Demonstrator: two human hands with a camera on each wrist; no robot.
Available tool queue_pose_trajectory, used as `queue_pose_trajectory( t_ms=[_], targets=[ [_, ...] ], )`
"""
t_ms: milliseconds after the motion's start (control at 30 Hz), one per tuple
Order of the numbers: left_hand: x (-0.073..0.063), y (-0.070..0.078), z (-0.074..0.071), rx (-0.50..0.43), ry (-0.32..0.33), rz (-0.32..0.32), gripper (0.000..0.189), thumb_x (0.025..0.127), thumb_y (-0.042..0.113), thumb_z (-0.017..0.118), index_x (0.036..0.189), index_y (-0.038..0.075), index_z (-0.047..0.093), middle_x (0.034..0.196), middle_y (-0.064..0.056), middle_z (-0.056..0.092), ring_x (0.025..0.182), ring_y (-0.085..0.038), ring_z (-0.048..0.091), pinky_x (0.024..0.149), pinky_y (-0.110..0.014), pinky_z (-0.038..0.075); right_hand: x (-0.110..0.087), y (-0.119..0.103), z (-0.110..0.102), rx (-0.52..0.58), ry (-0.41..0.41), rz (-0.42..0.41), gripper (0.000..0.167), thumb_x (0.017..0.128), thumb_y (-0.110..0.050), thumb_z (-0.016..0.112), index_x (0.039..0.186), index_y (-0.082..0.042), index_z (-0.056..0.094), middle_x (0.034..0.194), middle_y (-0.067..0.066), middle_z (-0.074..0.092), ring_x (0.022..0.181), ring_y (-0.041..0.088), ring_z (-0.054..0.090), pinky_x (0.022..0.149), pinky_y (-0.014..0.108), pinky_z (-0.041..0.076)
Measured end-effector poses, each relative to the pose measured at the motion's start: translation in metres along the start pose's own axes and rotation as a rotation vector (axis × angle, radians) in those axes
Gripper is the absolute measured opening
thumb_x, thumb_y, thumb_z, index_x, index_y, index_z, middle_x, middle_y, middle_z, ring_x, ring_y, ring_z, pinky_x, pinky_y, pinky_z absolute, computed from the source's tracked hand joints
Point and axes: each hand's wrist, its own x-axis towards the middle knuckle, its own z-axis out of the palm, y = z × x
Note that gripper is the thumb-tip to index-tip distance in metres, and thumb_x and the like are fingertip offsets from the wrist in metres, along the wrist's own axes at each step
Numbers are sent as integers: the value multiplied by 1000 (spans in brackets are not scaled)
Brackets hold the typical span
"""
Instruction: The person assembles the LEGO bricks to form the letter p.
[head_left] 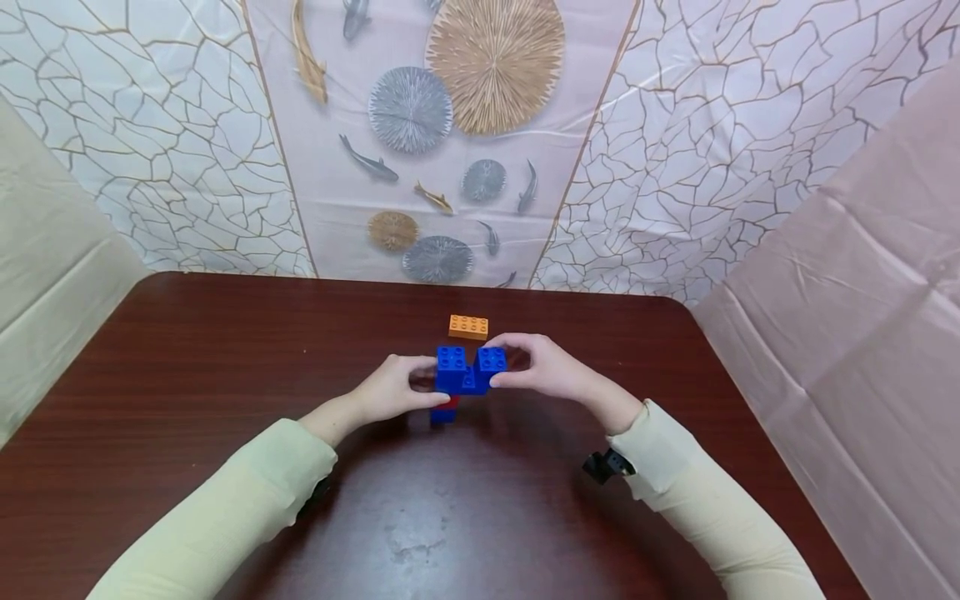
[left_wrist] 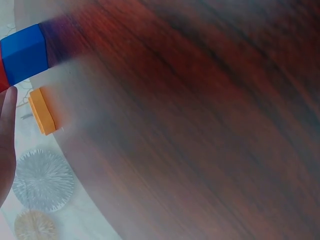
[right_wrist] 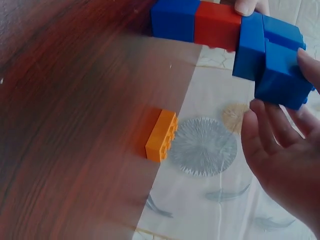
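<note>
A stack of toy building bricks stands in the middle of the head view. Its lowest part is a blue brick point(head_left: 442, 416), and above that comes a red brick point(right_wrist: 216, 26). A wider blue brick point(right_wrist: 249, 47) crosses over the red one, with two square studded blue bricks on top, a left one point(head_left: 451, 360) and a right one point(head_left: 491, 360). My left hand point(head_left: 393, 387) grips the stack from its left side, thumb in front. Between thumb and fingers, my right hand point(head_left: 547, 367) pinches the right square blue brick, which touches the wider brick below.
Behind the stack, an orange studded brick point(head_left: 468, 327) lies on the dark wooden table point(head_left: 225, 350). A patterned cloth point(head_left: 480, 233) hangs behind the table's far edge, and pale cloth walls point(head_left: 847, 275) flank both sides.
</note>
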Motion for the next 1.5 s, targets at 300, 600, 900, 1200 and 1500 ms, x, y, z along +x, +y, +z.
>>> queue_pose_trajectory(
  t_ms=[300, 600, 900, 1200, 1500],
  targets=[
    [-1, 3, 0, 5, 3, 11, 51, 83, 25, 71, 125, 2, 56, 114, -15, 66, 106, -25, 64, 86, -35, 53, -1, 27, -35, -28, -99, 99, 53, 81, -17, 72, 128, -3, 51, 121, 24, 57, 107, 35, 57, 92, 42, 49],
    [-1, 1, 2, 16, 5, -3, 51, 83, 25, 71, 127, 5, 56, 115, -12, 67, 107, -23, 64, 89, -37, 52, 38, 53, -32, -12, 110, 221, 50, 84, -21, 70, 126, -2, 53, 121, 24, 57, 106, 30, 57, 93, 41, 48],
    [-1, 1, 1, 20, 11, 11, 50, 83, 27, 71, 125, 5, 57, 113, -12, 67, 105, -22, 65, 91, -38, 51, 75, 66, -13, -56, 153, 312, 52, 84, -21, 70, 128, 0, 52, 124, 21, 56, 112, 32, 53, 97, 43, 45],
    [-1, 0, 0, 14, 4, 2, 50, 83, 26, 71, 126, 5, 56, 115, -12, 67, 105, -22, 64, 90, -36, 51, 99, 72, 3, -86, 151, 383, 59, 82, -23, 72, 132, -4, 48, 131, 20, 51, 117, 33, 50, 103, 44, 41],
    [0, -3, -1, -9, -6, -1, 52, 83, 26, 71, 128, 6, 55, 115, -12, 67, 103, -21, 65, 83, -31, 54, 108, 78, 12, -104, 147, 417, 52, 82, -21, 72, 127, -3, 52, 128, 18, 54, 115, 31, 51, 105, 43, 39]
  ],
)
